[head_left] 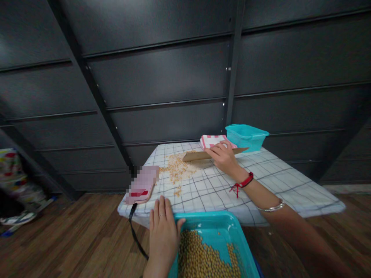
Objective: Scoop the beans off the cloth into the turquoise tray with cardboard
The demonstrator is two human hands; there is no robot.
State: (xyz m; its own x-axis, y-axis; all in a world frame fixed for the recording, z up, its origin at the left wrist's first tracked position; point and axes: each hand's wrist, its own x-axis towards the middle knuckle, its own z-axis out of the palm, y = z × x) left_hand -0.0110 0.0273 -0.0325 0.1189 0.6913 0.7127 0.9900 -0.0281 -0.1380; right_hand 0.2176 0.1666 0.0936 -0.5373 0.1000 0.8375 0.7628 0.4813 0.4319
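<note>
My left hand (164, 231) is at the left rim of a teal plastic tray (208, 215), thumb hooked over the edge and fingers stretched along the outside. Many round, yellowish-brown beans (203, 255) lie in this tray, which sits at the table's front edge. Farther forward, my right hand (224, 157) grips a brown piece of cardboard (197, 155), its long edge close to the tabletop. Left of the cardboard, small orange-yellow grains (176, 173) are scattered with paler, finer bits. What the fingers do behind the cardboard is partly hidden.
A pink-and-white striped cloth (210, 139) is folded at the back, beside a teal basket (246, 133). On the left lies a pink phone (145, 183), with a black strap (135, 231) hanging below. A checked cloth (278, 177) covers the table; a dark panelled wall (165, 77) stands behind.
</note>
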